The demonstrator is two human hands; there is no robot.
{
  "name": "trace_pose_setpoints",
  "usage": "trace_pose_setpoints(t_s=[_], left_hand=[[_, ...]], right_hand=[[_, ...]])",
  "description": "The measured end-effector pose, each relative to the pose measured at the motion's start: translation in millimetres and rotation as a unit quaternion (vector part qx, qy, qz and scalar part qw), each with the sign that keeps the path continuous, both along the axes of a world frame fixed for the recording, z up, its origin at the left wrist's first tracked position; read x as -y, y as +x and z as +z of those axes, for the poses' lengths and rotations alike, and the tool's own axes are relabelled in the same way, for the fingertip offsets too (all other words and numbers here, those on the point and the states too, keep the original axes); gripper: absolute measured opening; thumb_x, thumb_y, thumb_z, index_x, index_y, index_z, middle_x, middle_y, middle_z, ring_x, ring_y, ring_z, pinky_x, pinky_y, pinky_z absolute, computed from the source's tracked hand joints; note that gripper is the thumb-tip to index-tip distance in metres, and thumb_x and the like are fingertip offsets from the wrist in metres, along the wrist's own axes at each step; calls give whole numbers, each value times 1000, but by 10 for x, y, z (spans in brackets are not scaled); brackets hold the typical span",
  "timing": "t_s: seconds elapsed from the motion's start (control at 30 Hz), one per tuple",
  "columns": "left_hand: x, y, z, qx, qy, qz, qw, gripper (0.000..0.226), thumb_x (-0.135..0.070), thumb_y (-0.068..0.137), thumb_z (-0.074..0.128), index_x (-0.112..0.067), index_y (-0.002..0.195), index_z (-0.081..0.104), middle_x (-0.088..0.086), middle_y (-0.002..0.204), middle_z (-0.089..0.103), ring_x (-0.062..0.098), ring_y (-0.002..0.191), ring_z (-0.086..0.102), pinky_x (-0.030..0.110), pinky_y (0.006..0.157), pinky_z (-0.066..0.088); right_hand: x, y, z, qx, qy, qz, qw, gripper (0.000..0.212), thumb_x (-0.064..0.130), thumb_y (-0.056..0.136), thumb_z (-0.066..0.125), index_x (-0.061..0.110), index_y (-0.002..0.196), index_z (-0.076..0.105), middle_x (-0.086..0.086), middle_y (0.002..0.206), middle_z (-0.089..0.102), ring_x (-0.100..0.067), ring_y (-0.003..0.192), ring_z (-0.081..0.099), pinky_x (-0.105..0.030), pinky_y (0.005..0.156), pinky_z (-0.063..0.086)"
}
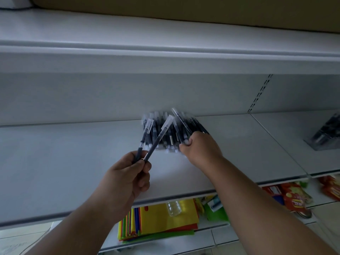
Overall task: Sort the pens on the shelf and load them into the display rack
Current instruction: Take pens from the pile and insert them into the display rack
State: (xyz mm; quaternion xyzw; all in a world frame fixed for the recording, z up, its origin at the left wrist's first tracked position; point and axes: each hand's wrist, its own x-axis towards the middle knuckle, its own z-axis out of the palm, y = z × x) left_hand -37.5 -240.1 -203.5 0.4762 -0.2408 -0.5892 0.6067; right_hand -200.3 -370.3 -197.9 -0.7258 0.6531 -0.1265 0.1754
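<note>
The left hand [128, 173] pinches two slim dark pens with frosted clear caps [152, 138] by their lower barrels, between curled fingers and thumb, so that they fan apart in a narrow V, caps pointing up and away. The right hand [198, 148] reaches into the loose heap of matching dark pens [165, 129] lying on the white metal shelf [73, 162] against the back panel; its fingers curl round at least one pen at the heap's right edge, though blur hides how many it has hold of. The clear plastic display rack [327, 133] stands well apart at the far right of the same shelf, with dark pens already in it.

These pens look light, stiff and smooth, so a few gathered together will likely slide over one another and splay. Taking them mid-barrel, parallel, caps all one way, should keep the bundle square. Pulling by a cap risks it coming off, and the heap may roll if disturbed from below
</note>
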Motion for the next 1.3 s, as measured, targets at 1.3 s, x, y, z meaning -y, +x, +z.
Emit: trace_pose_setpoints(t_s=[1.3], left_hand=[[99, -181, -11, -55, -6, -15, 998, 24, 1, 99, 34, -6, 104, 57, 6, 68, 48, 15, 51, 34, 25, 47, 32]], right_hand=[[-54, -224, -83, 34, -58, -6, 998, 22, 40, 86, 69, 22, 89, 55, 3, 101, 47, -18, 81, 57, -28, 70, 45]])
